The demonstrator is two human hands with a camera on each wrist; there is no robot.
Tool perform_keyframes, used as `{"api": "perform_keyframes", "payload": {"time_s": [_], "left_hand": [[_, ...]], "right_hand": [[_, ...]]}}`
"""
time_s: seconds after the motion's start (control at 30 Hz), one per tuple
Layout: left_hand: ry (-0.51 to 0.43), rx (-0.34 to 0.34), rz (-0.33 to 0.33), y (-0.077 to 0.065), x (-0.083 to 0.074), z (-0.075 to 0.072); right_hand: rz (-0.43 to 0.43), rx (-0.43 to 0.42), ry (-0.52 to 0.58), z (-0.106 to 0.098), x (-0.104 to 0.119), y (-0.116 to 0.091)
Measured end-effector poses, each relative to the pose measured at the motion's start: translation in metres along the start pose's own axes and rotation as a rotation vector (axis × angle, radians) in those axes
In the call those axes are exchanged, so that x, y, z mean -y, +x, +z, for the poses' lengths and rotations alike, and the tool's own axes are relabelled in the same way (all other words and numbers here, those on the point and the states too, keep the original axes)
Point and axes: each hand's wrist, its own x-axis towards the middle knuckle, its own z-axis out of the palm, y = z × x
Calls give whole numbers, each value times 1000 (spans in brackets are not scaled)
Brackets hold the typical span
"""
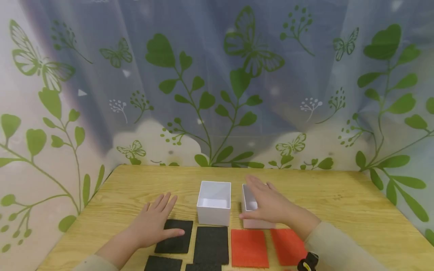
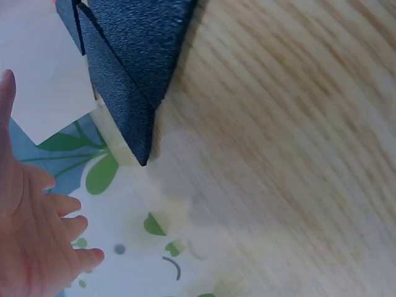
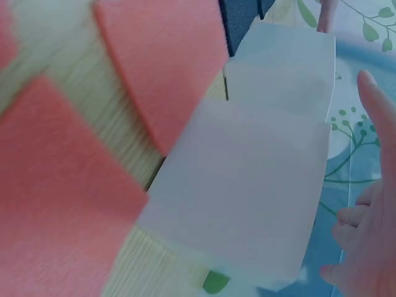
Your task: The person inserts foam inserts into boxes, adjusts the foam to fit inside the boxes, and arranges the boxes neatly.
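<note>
In the head view my left hand (image 1: 150, 224) is spread with straight fingers over a black square sheet (image 1: 183, 235), its thumb reaching across it. The left wrist view shows the same hand (image 2: 37, 229) holding nothing. My right hand (image 1: 268, 203), fingers extended, overlaps the right-hand white box (image 1: 249, 201) and hides much of its opening. Seen from the right wrist, that hand (image 3: 371, 210) is beside the box's pale wall (image 3: 238, 185), with nothing in its grasp. A second white box (image 1: 214, 216), open at the top, stands between the hands with nothing visible inside.
In front of the boxes lie another black square (image 1: 211, 246), a red square (image 1: 250, 248) and a second red one (image 1: 288, 246) partly under the right forearm. More black sheets (image 1: 162, 263) are cut off at the bottom edge. A patterned curtain (image 1: 217, 113) hangs behind the wooden table (image 1: 339, 195).
</note>
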Motion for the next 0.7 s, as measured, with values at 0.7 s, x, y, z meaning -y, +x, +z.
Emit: {"api": "perform_keyframes", "payload": {"time_s": [0.7], "left_hand": [[-70, 90, 30, -4, 7, 4]], "right_hand": [[29, 126, 65, 12, 18, 33]]}}
